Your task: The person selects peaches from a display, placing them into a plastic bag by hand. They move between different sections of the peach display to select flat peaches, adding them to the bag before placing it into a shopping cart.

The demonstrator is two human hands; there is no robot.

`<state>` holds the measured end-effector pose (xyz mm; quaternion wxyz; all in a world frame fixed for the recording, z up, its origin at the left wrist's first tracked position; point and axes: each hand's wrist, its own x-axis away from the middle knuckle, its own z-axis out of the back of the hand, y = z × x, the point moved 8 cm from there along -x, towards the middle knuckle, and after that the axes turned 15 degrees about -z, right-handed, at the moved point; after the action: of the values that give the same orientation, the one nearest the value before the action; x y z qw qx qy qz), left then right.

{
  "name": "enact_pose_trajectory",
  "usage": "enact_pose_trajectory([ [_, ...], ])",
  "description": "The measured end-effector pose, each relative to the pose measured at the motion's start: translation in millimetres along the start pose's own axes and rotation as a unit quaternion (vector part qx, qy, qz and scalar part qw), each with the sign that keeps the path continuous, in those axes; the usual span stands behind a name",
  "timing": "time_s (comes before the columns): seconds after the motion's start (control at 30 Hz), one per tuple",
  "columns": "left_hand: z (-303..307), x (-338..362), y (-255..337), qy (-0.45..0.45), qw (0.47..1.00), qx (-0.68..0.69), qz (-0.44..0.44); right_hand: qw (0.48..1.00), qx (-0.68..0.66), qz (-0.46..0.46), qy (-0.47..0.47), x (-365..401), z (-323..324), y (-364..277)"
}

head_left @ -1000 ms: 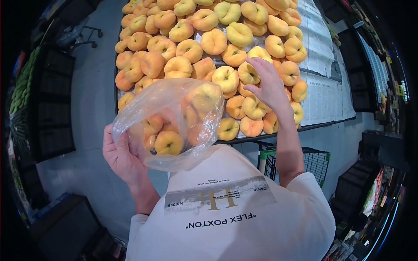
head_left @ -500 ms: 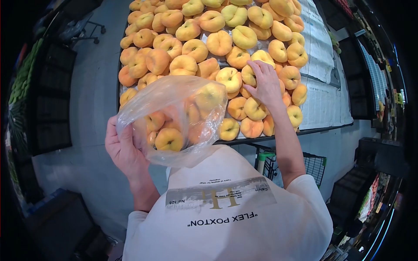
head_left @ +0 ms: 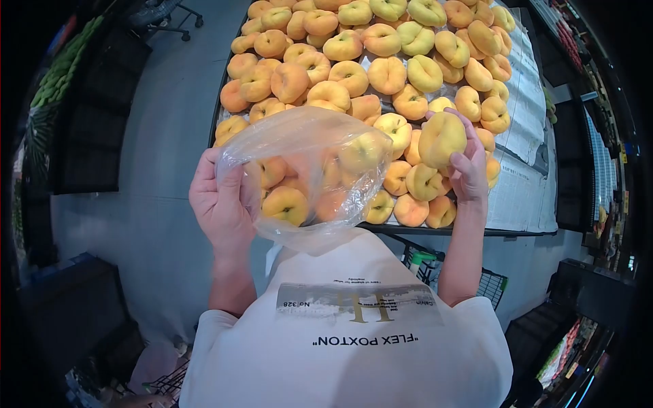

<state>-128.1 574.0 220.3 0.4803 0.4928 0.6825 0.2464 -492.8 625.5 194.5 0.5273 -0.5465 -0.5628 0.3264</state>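
Observation:
My left hand [head_left: 222, 197] pinches the rim of a clear plastic bag [head_left: 299, 129], whose mouth gapes toward me. Inside the bag lie several flat peaches, one of them a yellow-orange peach [head_left: 285, 206] near the opening. To the right, my right hand [head_left: 469, 163] is closed around a yellow flat peach [head_left: 442, 139], lifted above the pile and turned toward me. Thumb and fingers wrap its right side. Beneath and beyond both hands spreads a heap of loose flat peaches [head_left: 348, 78], partly hidden by the bag.
Printed paper [head_left: 524, 183] lines the right side of the display stand. A cart with a green handle [head_left: 423, 257] stands below its near edge. Dark crates [head_left: 95, 122] with green produce are at the left, and shelves [head_left: 592, 156] run along the right.
My right hand has picked a flat peach out of the pile and raised it toward me. The bag in my left hand stays open, and the whole view has shifted slightly.

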Motion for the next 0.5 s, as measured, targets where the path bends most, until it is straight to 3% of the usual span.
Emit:
enact_pose_trajectory([
  [0.17, -9, -2, 5, -0.011, 1.0, -0.01, 0.0, 0.96, 0.035, -0.065, -0.27, 32, -110, 11],
  [0.3, -13, 0, 8, -0.013, 1.0, -0.008, -0.001, 0.931, 0.208, -0.026, -0.297, 14, -181, 41],
  [0.4, -11, 2, 9, -0.011, 1.0, -0.015, -0.008, 0.879, 0.421, 0.077, -0.21, -3, -209, 54],
  [0.5, -9, 3, 13, -0.005, 1.0, -0.024, -0.012, 0.825, 0.516, 0.061, -0.223, -6, -234, 72],
])
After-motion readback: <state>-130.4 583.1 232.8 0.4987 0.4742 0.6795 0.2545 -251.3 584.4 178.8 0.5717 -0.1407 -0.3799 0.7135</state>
